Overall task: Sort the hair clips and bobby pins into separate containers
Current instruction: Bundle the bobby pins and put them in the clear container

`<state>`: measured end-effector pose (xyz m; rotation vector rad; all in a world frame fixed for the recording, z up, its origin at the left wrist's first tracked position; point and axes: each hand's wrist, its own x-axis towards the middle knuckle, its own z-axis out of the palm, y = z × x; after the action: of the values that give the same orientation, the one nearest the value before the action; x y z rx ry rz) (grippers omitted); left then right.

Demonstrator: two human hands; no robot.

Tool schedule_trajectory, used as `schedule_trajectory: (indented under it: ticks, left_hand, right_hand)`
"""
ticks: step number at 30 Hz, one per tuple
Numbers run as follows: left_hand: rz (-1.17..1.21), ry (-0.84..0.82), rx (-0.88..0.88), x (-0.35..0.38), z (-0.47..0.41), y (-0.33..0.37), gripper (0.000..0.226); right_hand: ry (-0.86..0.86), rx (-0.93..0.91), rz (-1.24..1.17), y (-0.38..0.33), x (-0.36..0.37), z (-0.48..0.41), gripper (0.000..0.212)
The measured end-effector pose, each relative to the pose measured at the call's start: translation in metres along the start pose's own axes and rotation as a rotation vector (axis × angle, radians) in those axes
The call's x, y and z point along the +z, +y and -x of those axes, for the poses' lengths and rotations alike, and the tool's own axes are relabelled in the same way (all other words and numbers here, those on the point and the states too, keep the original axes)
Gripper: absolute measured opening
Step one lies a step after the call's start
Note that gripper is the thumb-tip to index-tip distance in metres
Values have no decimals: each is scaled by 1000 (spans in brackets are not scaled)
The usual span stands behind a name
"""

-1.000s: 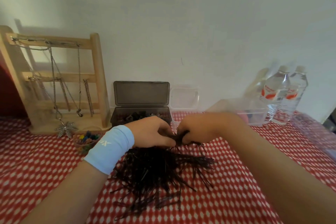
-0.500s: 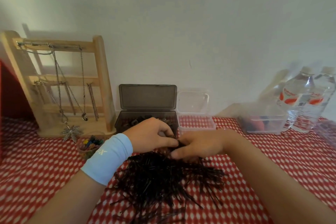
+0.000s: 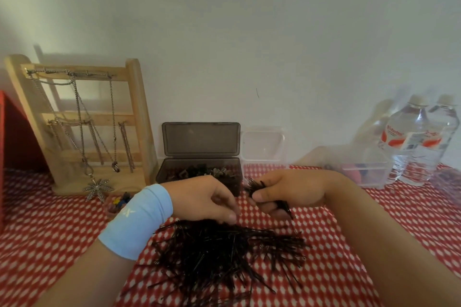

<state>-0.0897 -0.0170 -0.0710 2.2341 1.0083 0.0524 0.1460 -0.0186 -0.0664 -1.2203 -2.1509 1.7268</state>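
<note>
Hands split apart vs half a sec ago. Right hand (image 3: 287, 192) now lifted, pinching bobby pin bundle (image 3: 257, 185) mid-frame, just before clear container (image 3: 263, 147). Left hand (image 3: 207, 200) curled down onto main pile (image 3: 219, 254), lower centre of bench (image 3: 50, 232); can't tell if gripping any. Handful probably ready for drop-off. Smoky box (image 3: 199, 177) already holds hair clips (image 3: 199, 171).

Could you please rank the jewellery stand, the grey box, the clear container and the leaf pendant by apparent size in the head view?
1. wooden jewellery stand
2. grey box, lid open
3. clear container
4. leaf pendant
All sit by the wall, so nearness hardly matters.
</note>
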Motion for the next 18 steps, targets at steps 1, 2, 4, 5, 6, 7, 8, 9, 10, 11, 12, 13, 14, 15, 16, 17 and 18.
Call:
schedule_trajectory:
  ticks: [1, 2, 4, 5, 6, 7, 8, 9, 10, 11, 12, 13, 14, 15, 16, 17, 18]
  left_hand:
    - [26, 54, 9, -2, 0, 0, 19]
    - [77, 127, 24, -4, 1, 1, 19]
    - [195, 312, 60, -8, 2, 6, 21]
    - [236, 408, 74, -9, 3, 8, 24]
    - [262, 484, 90, -9, 3, 10, 26]
    - [274, 525, 104, -9, 3, 11, 28]
    - [273, 535, 117, -8, 2, 11, 30]
    - [263, 528, 126, -7, 2, 11, 32]
    - [251, 523, 136, -4, 1, 12, 34]
    - [241, 527, 144, -2, 0, 11, 36]
    - [241, 529, 155, 0, -1, 12, 38]
    - [245, 523, 164, 1, -2, 13, 38]
    - [241, 508, 170, 2, -3, 13, 39]
    - [224, 499, 171, 3, -3, 13, 39]
    - [204, 509, 172, 2, -4, 13, 38]
    - [188, 539, 175, 2, -4, 11, 38]
    - [178, 587, 182, 1, -3, 10, 38]
  right_hand:
    - [18, 1, -95, 2, 1, -2, 23]
    - [37, 3, -191, 4, 4, -5, 21]
    - [30, -6, -384, 5, 11, -11, 16]
    - [6, -30, -465, 4, 14, -14, 13]
    - [-14, -67, -536, 3, 16, -16, 7]
    - [-18, -107, -599, 2, 18, -18, 6]
    - [-12, -145, -651, 2, 19, -20, 11]
    - [1, -172, -691, 2, 20, -22, 15]
    - [16, -192, -707, 2, 22, -24, 15]
    - [39, -201, -699, 3, 23, -26, 13]
    - [68, -206, -674, 5, 24, -28, 11]
    - [95, -206, -640, 6, 25, -30, 9]
    - [109, -210, -610, 7, 26, -32, 8]
    - [111, -210, -594, 8, 27, -33, 7]
    - [97, -208, -589, 8, 27, -34, 7]
    - [77, -206, -587, 7, 28, -34, 8]
    - [55, -204, -584, 6, 29, -33, 9]
